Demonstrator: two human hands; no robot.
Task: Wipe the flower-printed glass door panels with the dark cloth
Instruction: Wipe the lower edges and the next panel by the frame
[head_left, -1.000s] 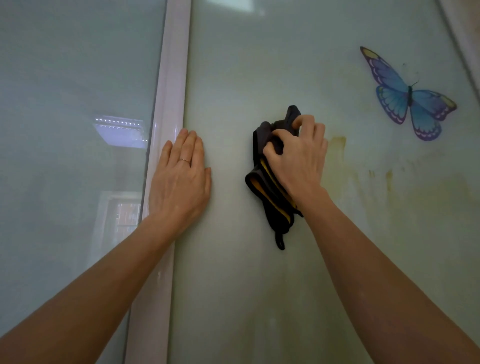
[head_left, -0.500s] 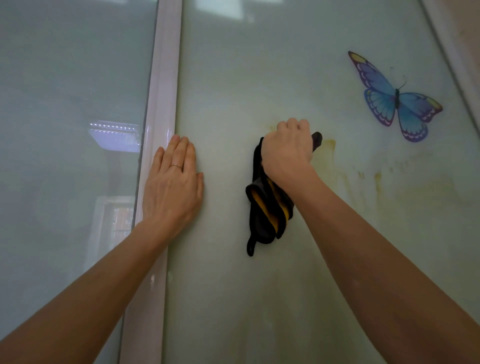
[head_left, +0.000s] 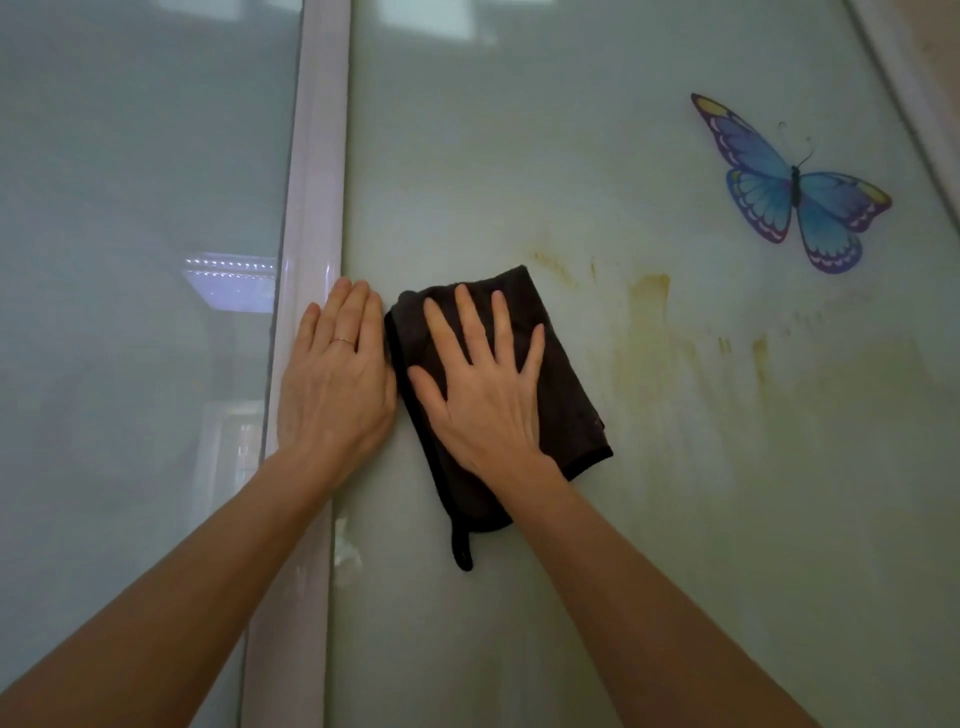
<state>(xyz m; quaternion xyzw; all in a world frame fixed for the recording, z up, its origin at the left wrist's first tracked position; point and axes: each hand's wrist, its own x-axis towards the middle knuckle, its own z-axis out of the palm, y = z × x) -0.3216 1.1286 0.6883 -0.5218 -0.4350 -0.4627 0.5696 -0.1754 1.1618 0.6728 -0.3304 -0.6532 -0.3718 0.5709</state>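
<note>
The dark cloth (head_left: 566, 395) lies spread flat against the right frosted glass panel (head_left: 571, 130). My right hand (head_left: 483, 395) presses it to the glass with fingers spread. A short loop of the cloth hangs below my wrist. My left hand (head_left: 335, 384) rests flat on the same panel, just left of the cloth and beside the white door frame (head_left: 311, 208); it holds nothing. Yellowish streaks (head_left: 649, 301) mark the glass to the right of the cloth.
A blue butterfly print (head_left: 789, 187) sits on the upper right of the panel. The left glass panel (head_left: 130, 208) reflects a ceiling light. Another frame edge (head_left: 914, 78) runs down the far right.
The cloth was bunched in my right fist; now it is unfolded and flattened under my open palm, shifted left until it touches my left hand. My left hand has stayed in place.
</note>
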